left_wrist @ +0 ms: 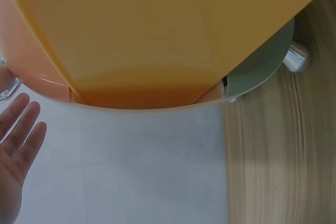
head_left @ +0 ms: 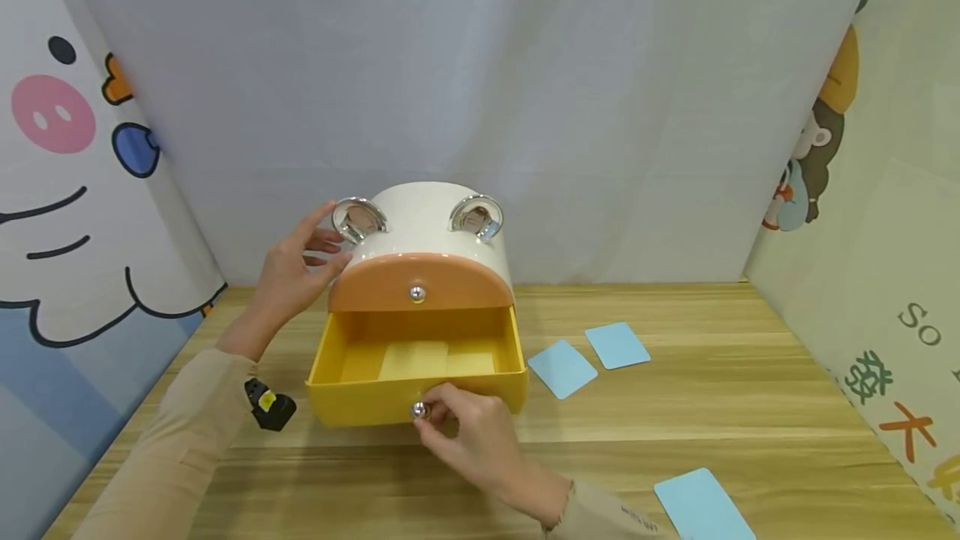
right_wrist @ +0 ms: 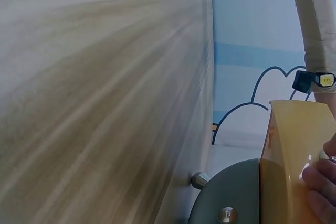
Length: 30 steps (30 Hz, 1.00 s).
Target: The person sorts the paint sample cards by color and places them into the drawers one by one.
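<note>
Small storage box [head_left: 431, 227] sits mid-table [head_left: 750, 415], white body, orange top front. Yellow lower drawer [head_left: 352, 402] is pulled most of the way out; inside looks bare apart from dividers. Right hand [head_left: 480, 432] pinches the drawer's silver knob [head_left: 419, 411] with curled fingertips. Left hand [head_left: 296, 269], fingers straight and relaxed, braces the box's upper left side by the chrome ring [head_left: 358, 219]. Three blue cards [head_left: 562, 368] lie on the table right of the box, none in the drawer. Judgement: opening about done, loading not begun.
</note>
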Motion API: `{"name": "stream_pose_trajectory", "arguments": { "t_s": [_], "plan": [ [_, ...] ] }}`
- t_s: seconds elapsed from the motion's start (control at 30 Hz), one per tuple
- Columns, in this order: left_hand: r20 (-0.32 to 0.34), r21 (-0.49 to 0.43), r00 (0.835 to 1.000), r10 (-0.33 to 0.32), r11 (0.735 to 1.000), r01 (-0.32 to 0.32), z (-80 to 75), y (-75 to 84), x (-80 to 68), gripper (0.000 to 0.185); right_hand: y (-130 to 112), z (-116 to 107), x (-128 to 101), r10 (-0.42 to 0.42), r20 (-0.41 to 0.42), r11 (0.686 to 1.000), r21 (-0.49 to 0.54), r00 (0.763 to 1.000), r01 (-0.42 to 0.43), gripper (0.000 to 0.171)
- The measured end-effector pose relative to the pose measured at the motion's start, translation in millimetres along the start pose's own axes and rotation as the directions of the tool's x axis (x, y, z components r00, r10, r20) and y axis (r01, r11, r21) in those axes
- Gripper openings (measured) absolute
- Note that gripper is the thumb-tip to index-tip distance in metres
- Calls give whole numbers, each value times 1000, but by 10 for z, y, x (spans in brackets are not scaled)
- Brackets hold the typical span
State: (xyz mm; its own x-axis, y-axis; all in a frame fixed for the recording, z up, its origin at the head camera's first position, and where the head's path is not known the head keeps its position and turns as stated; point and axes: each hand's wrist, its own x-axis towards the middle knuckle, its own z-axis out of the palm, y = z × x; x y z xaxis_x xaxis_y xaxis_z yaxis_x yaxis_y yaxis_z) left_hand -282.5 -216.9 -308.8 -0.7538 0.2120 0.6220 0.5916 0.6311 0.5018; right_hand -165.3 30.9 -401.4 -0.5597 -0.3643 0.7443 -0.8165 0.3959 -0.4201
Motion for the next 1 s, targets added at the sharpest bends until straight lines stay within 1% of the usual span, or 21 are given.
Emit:
{"name": "stream_pose_trajectory", "arguments": {
  "t_s": [0.2,0.4,0.57,0.7,0.9,1.0],
  "plan": [
    [-4,-4,1000,4,1000,-4,-5,6,-1,66,55,8,56,29,18,1000,6,999,-29,14],
    [1,0,1000,-5,1000,5,-6,1,-3,66,141,40,126,3,4,999,-35,1000,-3,15],
    [6,-13,1000,-7,1000,7,-1,-1,1,65,217,59,196,5,-4,998,-57,1000,-5,14],
    [9,-15,1000,-11,1000,12,-2,7,2,65,280,74,242,1,-3,999,-48,1000,-1,14],
    [4,-4,1000,-16,1000,16,-3,10,0,65,360,99,296,16,3,999,-43,1000,-16,13],
    [1,-14,1000,-14,1000,14,-4,8,-1,65,398,116,321,14,2,999,-41,1000,-14,13]
  ]
}}
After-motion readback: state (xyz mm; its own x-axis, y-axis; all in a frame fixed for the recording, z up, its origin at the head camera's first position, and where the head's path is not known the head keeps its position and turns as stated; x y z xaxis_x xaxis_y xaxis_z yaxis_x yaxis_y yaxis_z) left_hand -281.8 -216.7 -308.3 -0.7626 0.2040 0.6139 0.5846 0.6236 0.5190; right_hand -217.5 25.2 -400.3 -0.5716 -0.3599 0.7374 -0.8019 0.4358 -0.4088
